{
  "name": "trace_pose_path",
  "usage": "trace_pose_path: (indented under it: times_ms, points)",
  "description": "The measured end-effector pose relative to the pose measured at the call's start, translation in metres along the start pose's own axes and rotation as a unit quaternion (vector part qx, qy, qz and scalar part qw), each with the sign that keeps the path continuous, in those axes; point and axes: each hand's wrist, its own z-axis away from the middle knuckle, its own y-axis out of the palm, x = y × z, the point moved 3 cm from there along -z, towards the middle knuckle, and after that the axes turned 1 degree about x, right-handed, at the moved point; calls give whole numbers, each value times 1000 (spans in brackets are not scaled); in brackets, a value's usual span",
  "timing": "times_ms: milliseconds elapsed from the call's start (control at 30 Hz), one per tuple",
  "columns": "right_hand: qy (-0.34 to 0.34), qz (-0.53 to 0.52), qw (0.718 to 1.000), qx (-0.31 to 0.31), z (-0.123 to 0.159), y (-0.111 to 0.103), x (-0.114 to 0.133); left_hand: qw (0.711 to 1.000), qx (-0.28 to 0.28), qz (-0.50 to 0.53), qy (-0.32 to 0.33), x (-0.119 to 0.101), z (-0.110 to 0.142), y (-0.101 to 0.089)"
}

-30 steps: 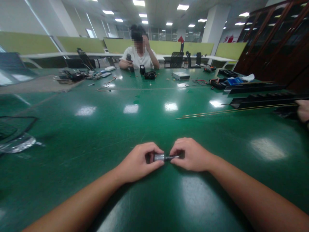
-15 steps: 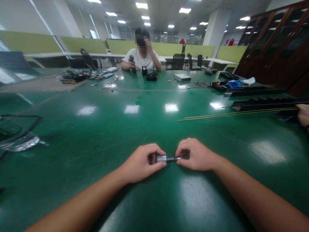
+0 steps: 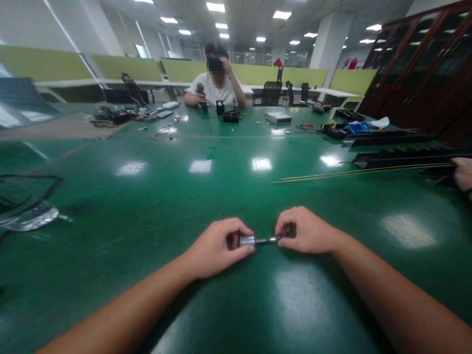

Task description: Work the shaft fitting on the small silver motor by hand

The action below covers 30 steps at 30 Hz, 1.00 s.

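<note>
One metal piece runs left to right, its thick end grasped by your left hand, its thin end pinched in your right hand

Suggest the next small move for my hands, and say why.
I'd probably settle the right hand's pinch on the thin rod's outer end before turning or pulling anything. The left hand already grips the silver cylinder at the other end, while the right fingertips are at the rod's tip, and how firmly they hold it is unclear.
</note>
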Motion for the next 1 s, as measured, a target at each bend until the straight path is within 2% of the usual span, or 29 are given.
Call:
trace_pose_path:
  times_ms: [267,467,667,767,900,1000]
  points:
    - [29,-23,999,4,3,-6,-9,1000,3,-1,0,-1,0,0]
    - [15,-33,999,27,2,-4,-8,1000,3,-4,2,-1,0,0]
    - [15,-45,999,22,1,-1,-5,1000,4,-4,1,0,-1,1]
    - [-7,-40,999,11,-5,7,4,1000,-1,-6,15,0,-2,1]
    - [-64,-13,997,-36,-14,23,18,998,-26,-19,45,-1,-1,-1]
    - [-73,4,996,-53,-17,31,21,998,-34,-24,38,0,0,-1]
